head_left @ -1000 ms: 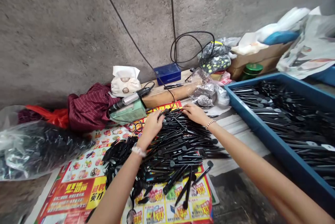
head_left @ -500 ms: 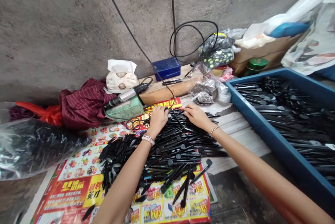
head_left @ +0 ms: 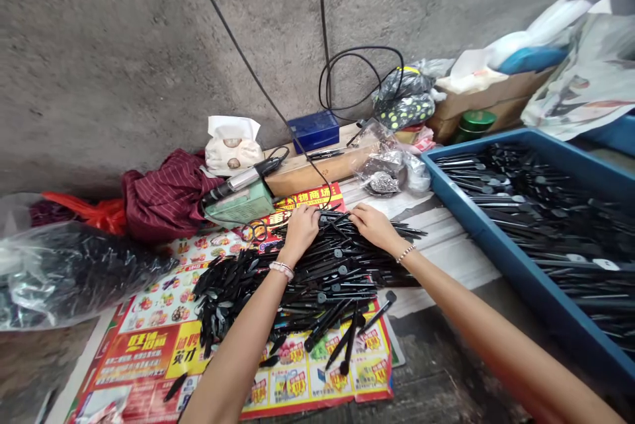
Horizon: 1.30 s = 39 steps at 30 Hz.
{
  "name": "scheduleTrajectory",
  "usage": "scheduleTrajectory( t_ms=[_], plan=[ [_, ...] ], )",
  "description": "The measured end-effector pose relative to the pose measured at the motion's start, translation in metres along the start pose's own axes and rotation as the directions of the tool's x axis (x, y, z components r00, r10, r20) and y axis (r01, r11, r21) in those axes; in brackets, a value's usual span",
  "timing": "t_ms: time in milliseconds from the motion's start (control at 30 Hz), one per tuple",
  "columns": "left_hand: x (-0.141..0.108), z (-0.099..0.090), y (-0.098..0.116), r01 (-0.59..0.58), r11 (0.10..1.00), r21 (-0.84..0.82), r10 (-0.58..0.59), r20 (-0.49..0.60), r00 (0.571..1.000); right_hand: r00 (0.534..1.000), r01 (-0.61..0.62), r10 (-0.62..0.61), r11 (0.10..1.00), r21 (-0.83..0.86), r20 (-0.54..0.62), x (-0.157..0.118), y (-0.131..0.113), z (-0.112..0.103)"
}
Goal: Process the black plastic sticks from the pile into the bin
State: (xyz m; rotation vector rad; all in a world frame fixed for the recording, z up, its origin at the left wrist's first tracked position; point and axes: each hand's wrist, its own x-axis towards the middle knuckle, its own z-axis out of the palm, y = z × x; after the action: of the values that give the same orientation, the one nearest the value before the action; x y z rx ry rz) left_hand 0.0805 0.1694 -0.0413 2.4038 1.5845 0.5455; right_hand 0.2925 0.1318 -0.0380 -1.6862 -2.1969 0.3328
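A pile of thin black plastic parts [head_left: 337,272] lies on a colourful printed flyer [head_left: 292,387]. At the pile's far edge my left hand [head_left: 302,227] is closed, its fingertips pinched on a black part. Just to its right my right hand [head_left: 372,225] is closed too, with thumb and finger together at a black part. The two hands are a short gap apart, and black parts lie between and beneath them. Small black leaf-shaped pieces [head_left: 218,305] are heaped left of my left forearm.
A blue bin [head_left: 476,239] of black parts stands right. Behind the pile are a green box [head_left: 243,202], a power tool [head_left: 248,176], tissues [head_left: 232,146], a blue box [head_left: 313,131] and a clear bag [head_left: 384,179]. Another plastic bag [head_left: 74,272] lies left. A cable [head_left: 258,77] hangs down.
The camera view has shifted slightly. Both hands stay at the far edge of the pile, in nearly the same pose.
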Motion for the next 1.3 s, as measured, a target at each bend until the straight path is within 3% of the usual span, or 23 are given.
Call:
scheduleTrajectory(
  t_ms=[867,1300],
  plan=[
    [-0.032,0.002,0.008,-0.087,0.986,-0.145,0.090,0.013,0.996,0.989,-0.148,0.147,0.988,0.051,0.030,-0.065,-0.029,-0.001],
    [-0.024,-0.002,-0.003,-0.101,0.977,-0.185,0.113,0.054,0.992,0.996,-0.091,0.094,0.987,0.130,-0.013,-0.075,-0.025,-0.010]
  ],
)
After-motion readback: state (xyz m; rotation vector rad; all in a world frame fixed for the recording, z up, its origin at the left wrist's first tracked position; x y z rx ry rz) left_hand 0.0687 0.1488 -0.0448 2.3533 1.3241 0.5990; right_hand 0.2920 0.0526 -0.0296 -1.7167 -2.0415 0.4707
